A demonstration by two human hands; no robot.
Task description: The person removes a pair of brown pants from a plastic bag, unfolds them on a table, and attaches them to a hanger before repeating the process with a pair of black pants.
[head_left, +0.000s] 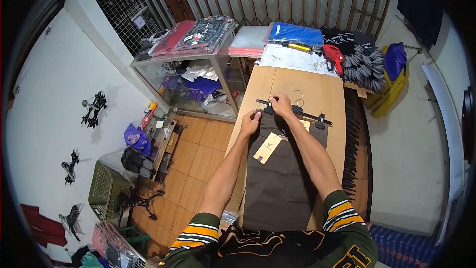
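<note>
A pair of dark folded trousers (277, 183) lies lengthwise on the cardboard-topped table, a cream paper tag (267, 148) hanging on its front. Across its top edge rests a black clip hanger (310, 115) with a metal hook. The hanger's right clip (321, 121) sits at the trousers' top right corner. My right hand (281, 105) is closed on the hanger's left clip, at the top left of the cloth. Just left of it, my left hand (251, 122) pinches the trousers' top left corner between thumb and fingers. A second tag is partly hidden behind my right forearm.
Cardboard (329, 92) covers the table. At its far end are papers (282, 58), a red tool (333, 58), a blue plastic-wrapped pack (296, 33) and bundled grey cloth (364, 64). A glass cabinet (186, 82) stands at left, and black hangers (351, 149) line the right side.
</note>
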